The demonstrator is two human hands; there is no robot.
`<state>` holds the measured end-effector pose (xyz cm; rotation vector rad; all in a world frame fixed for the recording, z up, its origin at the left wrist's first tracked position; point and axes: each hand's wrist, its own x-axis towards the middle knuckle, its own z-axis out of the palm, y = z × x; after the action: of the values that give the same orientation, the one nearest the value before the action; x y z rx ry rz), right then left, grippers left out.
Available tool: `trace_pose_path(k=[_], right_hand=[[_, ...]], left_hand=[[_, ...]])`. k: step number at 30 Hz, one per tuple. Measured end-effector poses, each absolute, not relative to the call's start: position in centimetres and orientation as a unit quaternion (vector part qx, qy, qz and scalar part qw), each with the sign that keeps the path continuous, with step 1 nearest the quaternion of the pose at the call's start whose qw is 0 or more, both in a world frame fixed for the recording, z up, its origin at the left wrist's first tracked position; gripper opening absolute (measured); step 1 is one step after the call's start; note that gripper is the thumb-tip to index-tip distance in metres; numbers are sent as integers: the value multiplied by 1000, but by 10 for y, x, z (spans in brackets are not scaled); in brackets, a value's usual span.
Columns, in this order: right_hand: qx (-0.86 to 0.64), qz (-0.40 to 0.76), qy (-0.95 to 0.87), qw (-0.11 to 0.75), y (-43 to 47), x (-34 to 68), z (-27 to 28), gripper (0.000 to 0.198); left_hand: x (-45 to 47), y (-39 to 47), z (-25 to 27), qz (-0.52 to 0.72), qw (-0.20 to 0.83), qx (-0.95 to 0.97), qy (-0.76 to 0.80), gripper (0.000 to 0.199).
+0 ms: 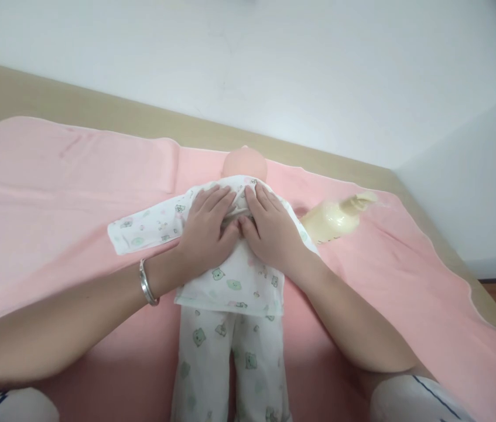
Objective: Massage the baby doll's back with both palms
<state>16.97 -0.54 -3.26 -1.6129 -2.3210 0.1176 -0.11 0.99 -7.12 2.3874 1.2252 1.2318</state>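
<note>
While two bare hands rest on its chest, one doll [232, 293] lies lengthwise along the middle of the view, head away from the wearer, legs running out at the bottom edge. Count of hands: 2. Left hand [210, 225]: palm down on the patterned top [252, 275], fingers extended and only narrowly spread, thumb turned inward. Right hand [272, 225]: laid the same way on the opposite side, fingers nearly straight with small gaps. Thumb tips meet, or almost meet, at the centre; above them the cloth is puckered between the hands. Cannot tell whether any cloth is pinched.

Doll clothing: 1 top, 1 pair of trousers [252, 351] with 2 legs, both white with small green and pink figures. Sleeves: 1 stretched out flat to the left; the other side is partly hidden by the right hand and forearm. Head [245, 163]: only the rounded crown shows.

Bracelets: 1, silver [147, 282], on the left wrist. Bottles: 1, pale yellow bottle [333, 220] with a pump top, just beside the doll on the right; standing or lying, cannot tell. Beneath everything, 1 pink blanket [406, 281], on a tan surface [98, 97].
</note>
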Motion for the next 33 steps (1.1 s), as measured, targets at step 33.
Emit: trace_pose_path(k=[33], right_hand=[[-578, 25, -809, 104, -33, 157, -10, 56]], left_hand=[[0, 9, -70, 403, 57, 811, 419, 43]])
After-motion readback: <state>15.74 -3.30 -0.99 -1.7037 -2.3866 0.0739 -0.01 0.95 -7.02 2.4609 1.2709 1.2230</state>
